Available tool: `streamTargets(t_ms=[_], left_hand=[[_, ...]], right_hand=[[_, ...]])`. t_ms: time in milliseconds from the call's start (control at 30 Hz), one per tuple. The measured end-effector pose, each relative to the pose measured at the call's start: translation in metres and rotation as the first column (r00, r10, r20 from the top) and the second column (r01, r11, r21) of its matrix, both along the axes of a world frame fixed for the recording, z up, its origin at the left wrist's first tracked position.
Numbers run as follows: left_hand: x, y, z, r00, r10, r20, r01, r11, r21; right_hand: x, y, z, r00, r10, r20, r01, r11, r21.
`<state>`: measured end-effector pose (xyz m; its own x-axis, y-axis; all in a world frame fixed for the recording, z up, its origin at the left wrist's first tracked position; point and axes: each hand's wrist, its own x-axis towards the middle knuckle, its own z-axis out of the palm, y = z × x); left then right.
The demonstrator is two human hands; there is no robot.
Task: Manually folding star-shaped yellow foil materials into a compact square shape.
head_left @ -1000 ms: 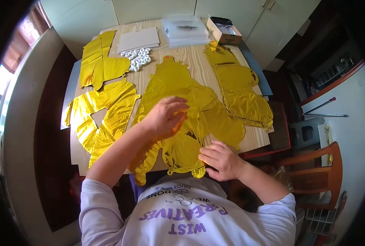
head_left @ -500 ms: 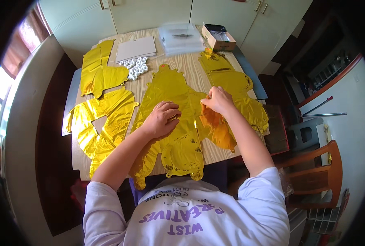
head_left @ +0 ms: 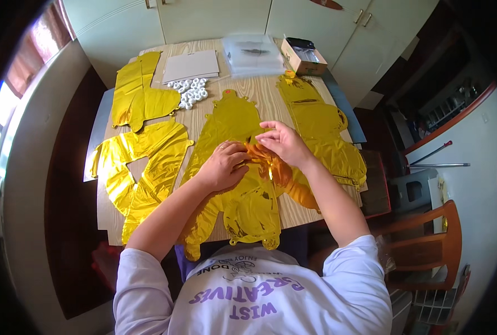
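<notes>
A flat gold foil balloon (head_left: 231, 120) lies across the middle of the table, its lower lobes near my body. Its right-hand part is folded inward, showing a crumpled orange-looking foil flap (head_left: 279, 170). My left hand (head_left: 224, 166) rests on the balloon with fingers curled, the fingertips pressing the flap's gathered edge. Just right of it, my right hand (head_left: 287, 146) hovers at the flap, index finger stretched out and fingers apart. What lies under its thumb is partly hidden.
More flat gold balloons lie around: one at far left (head_left: 136, 95), one at near left (head_left: 142, 173), one at right (head_left: 318, 123). Small white rings (head_left: 189, 92), grey card sheets (head_left: 191, 66), clear plastic bags (head_left: 251, 56) and an open box (head_left: 304, 58) sit farther back. A wooden chair (head_left: 452, 240) stands right.
My right hand has carried the balloon's right edge leftward and upward, folding it over toward my left hand. Its fingers have spread from a pinch. My left hand has shifted slightly right.
</notes>
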<state>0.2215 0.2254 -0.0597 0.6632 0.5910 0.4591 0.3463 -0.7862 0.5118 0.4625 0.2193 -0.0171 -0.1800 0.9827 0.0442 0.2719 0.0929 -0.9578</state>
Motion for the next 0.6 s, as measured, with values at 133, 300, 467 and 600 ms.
streamTargets(t_ms=[133,300,467,600], left_hand=[[-0.001,0.0,-0.001,1.0,0.011,0.003,-0.012,0.999,0.033],[-0.002,0.001,-0.002,1.0,-0.002,0.017,0.001,1.0,0.026],[0.0,0.001,0.002,0.999,-0.015,0.034,0.014,1.0,0.02],[-0.002,0.002,0.0,1.0,-0.016,0.0,0.016,1.0,0.023]], right_hand=[[0.021,-0.002,-0.022,0.893,-0.165,0.418,-0.017,0.917,0.399],[0.019,-0.009,-0.031,0.776,-0.184,0.603,-0.234,0.804,0.546],[0.022,-0.008,-0.051,0.68,-0.236,0.694,-0.276,0.794,0.541],[0.02,-0.009,-0.051,0.643,-0.211,0.736,-0.315,0.803,0.506]])
